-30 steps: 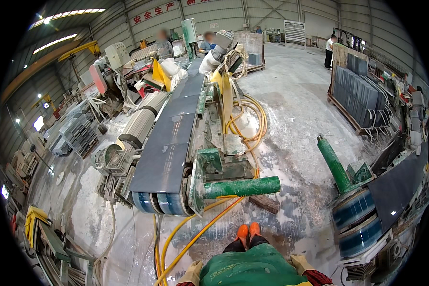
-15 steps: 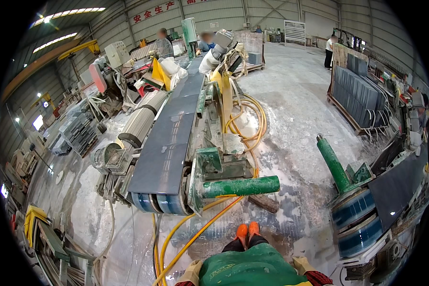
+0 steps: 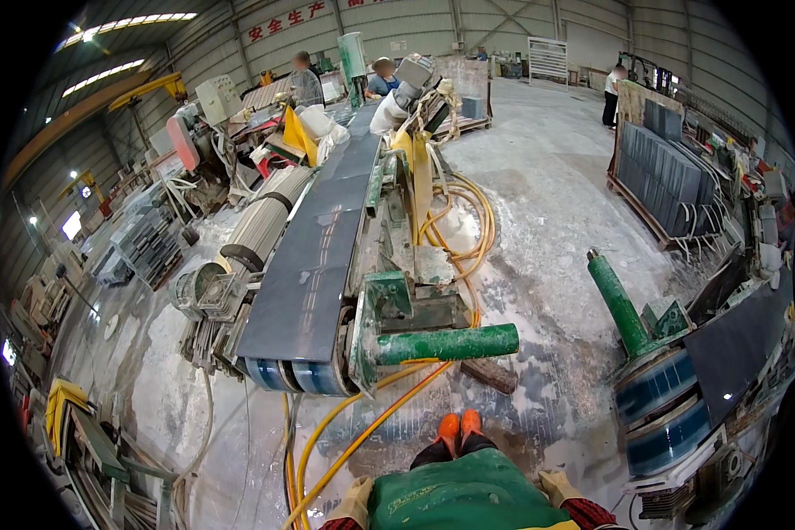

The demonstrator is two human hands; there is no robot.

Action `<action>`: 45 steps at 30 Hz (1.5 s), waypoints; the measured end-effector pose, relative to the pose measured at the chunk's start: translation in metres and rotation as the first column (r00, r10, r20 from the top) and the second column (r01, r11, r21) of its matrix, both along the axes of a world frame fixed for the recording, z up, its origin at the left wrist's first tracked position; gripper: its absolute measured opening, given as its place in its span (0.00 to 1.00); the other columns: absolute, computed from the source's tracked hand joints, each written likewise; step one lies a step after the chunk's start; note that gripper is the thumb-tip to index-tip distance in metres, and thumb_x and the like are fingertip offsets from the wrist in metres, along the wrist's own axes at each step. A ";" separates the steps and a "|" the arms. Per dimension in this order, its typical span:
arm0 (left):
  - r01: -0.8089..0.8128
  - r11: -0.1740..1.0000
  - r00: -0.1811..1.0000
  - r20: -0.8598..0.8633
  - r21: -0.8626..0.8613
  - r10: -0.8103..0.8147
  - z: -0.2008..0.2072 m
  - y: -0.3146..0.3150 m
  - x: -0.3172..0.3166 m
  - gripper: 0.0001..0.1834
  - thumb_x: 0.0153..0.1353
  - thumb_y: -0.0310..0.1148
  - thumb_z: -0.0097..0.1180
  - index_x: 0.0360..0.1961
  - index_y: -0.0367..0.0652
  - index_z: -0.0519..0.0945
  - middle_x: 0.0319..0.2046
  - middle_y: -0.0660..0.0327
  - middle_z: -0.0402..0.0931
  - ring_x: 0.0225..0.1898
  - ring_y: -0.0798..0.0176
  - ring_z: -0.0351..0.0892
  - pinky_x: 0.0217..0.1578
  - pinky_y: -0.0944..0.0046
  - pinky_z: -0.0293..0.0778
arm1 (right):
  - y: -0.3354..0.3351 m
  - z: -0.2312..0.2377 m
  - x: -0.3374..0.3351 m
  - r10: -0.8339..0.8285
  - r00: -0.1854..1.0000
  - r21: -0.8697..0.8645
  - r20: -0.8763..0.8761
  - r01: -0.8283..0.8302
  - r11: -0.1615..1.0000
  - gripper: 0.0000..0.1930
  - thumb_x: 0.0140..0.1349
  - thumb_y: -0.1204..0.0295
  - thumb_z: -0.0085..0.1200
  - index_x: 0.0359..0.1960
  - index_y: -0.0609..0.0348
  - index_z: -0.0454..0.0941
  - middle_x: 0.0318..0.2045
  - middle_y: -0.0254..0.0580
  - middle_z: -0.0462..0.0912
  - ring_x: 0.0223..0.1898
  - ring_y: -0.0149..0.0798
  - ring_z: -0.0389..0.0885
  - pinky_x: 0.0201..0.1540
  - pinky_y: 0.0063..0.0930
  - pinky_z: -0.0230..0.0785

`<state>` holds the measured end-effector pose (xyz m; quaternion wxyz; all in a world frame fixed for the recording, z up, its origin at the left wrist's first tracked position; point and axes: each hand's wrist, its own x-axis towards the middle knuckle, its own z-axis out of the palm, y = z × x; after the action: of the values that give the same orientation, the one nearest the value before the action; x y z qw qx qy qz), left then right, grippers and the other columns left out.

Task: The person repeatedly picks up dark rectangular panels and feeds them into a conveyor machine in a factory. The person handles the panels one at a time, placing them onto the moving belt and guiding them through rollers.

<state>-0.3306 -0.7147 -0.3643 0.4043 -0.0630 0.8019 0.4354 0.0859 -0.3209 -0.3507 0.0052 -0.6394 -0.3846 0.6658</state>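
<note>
My left hand (image 3: 354, 502), in a cream work glove, hangs at the left side of my green apron (image 3: 464, 495). On the apron's other side is my right hand (image 3: 556, 487), gloved alike, below a red checked sleeve. Neither glove shows a held thing, and the fingers are too small and partly hidden to read. Ahead on the left, dark grey stone slabs (image 3: 296, 283) lie end to end along a conveyor with blue belts (image 3: 316, 377). Another dark slab (image 3: 740, 349) rests on a second blue-belted conveyor (image 3: 667, 415) at the right.
A green roller bar (image 3: 448, 344) juts out ahead of my orange boots (image 3: 459, 427). Yellow hoses (image 3: 344, 415) run over the wet floor. Upright slabs (image 3: 662, 172) stand on a pallet at the right. People are near the far machine (image 3: 411, 75) and at the right.
My hands and the slabs look almost unmoved. A person beyond the far conveyor has raised their head, and a person's head shows at the right edge.
</note>
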 end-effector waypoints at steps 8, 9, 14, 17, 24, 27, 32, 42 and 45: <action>-0.261 0.953 0.965 0.019 0.154 0.261 0.018 0.012 -0.004 0.24 0.64 0.44 0.60 0.57 0.42 0.80 0.42 0.64 0.82 0.41 0.68 0.78 0.45 0.65 0.75 | 0.000 0.013 0.001 0.036 0.997 -0.009 0.066 -0.035 0.999 0.19 0.68 0.67 0.49 0.58 0.60 0.75 0.48 0.47 0.84 0.43 0.41 0.86 0.45 0.48 0.77; -0.233 0.961 0.972 0.003 0.149 0.235 0.017 0.012 -0.004 0.25 0.64 0.44 0.60 0.57 0.41 0.80 0.43 0.63 0.82 0.42 0.68 0.78 0.46 0.65 0.75 | -0.001 0.020 -0.001 0.032 0.997 -0.006 0.073 -0.031 0.999 0.19 0.68 0.67 0.49 0.58 0.60 0.75 0.48 0.47 0.84 0.43 0.41 0.86 0.45 0.48 0.77; -0.107 0.991 0.992 -0.054 0.078 0.111 0.003 0.008 -0.002 0.29 0.65 0.48 0.59 0.60 0.40 0.78 0.47 0.61 0.83 0.45 0.66 0.79 0.49 0.63 0.74 | 0.002 0.028 -0.006 0.033 0.998 -0.024 0.048 -0.032 0.999 0.17 0.69 0.68 0.49 0.55 0.62 0.76 0.46 0.48 0.85 0.40 0.42 0.87 0.42 0.45 0.78; -0.108 0.994 0.994 0.000 0.021 0.108 0.016 0.014 0.004 0.30 0.65 0.48 0.58 0.62 0.38 0.77 0.50 0.59 0.82 0.47 0.64 0.79 0.51 0.62 0.74 | 0.003 0.014 0.001 0.062 0.997 0.042 0.051 -0.064 0.997 0.14 0.69 0.69 0.49 0.50 0.63 0.77 0.42 0.49 0.85 0.36 0.42 0.86 0.36 0.40 0.78; -0.106 0.992 0.994 -0.001 0.072 0.106 0.004 -0.006 0.008 0.30 0.66 0.48 0.57 0.62 0.38 0.76 0.51 0.58 0.82 0.51 0.63 0.79 0.54 0.62 0.73 | -0.002 0.009 -0.001 0.051 0.997 0.011 0.052 -0.051 0.999 0.18 0.71 0.66 0.48 0.57 0.64 0.74 0.43 0.52 0.84 0.38 0.45 0.86 0.38 0.36 0.79; -0.089 0.995 0.996 -0.016 0.054 0.090 0.011 0.000 0.011 0.30 0.66 0.48 0.57 0.62 0.38 0.76 0.52 0.57 0.82 0.53 0.62 0.79 0.55 0.62 0.72 | -0.005 0.008 -0.001 -0.030 0.999 0.015 0.030 0.029 0.999 0.10 0.69 0.70 0.48 0.44 0.63 0.78 0.32 0.46 0.83 0.25 0.39 0.83 0.24 0.31 0.73; -0.047 0.997 0.999 -0.015 0.056 0.048 0.001 -0.001 0.005 0.30 0.66 0.47 0.57 0.63 0.39 0.76 0.53 0.57 0.82 0.54 0.62 0.78 0.55 0.62 0.72 | 0.001 -0.007 0.008 0.058 0.997 -0.050 0.056 -0.055 0.997 0.22 0.71 0.66 0.51 0.62 0.65 0.72 0.44 0.53 0.85 0.41 0.48 0.87 0.43 0.39 0.82; -0.105 0.992 0.994 0.021 0.071 0.104 -0.007 0.000 0.008 0.29 0.66 0.47 0.57 0.63 0.41 0.76 0.50 0.59 0.82 0.49 0.64 0.79 0.52 0.63 0.73 | -0.004 -0.001 0.007 0.061 0.998 0.043 0.026 -0.062 0.997 0.21 0.69 0.67 0.53 0.59 0.67 0.74 0.41 0.53 0.86 0.39 0.48 0.87 0.40 0.39 0.82; -0.105 0.992 0.994 0.020 0.068 0.104 -0.011 -0.004 0.004 0.29 0.66 0.47 0.58 0.62 0.41 0.77 0.50 0.59 0.82 0.49 0.64 0.80 0.52 0.62 0.74 | -0.008 0.009 0.004 0.076 0.997 0.060 0.028 -0.078 0.995 0.17 0.68 0.68 0.51 0.54 0.65 0.76 0.40 0.50 0.86 0.35 0.44 0.85 0.35 0.37 0.78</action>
<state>-0.3264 -0.7190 -0.3750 0.3896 -0.0942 0.7785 0.4830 0.0895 -0.3287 -0.3417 -0.0061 -0.6322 -0.4290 0.6451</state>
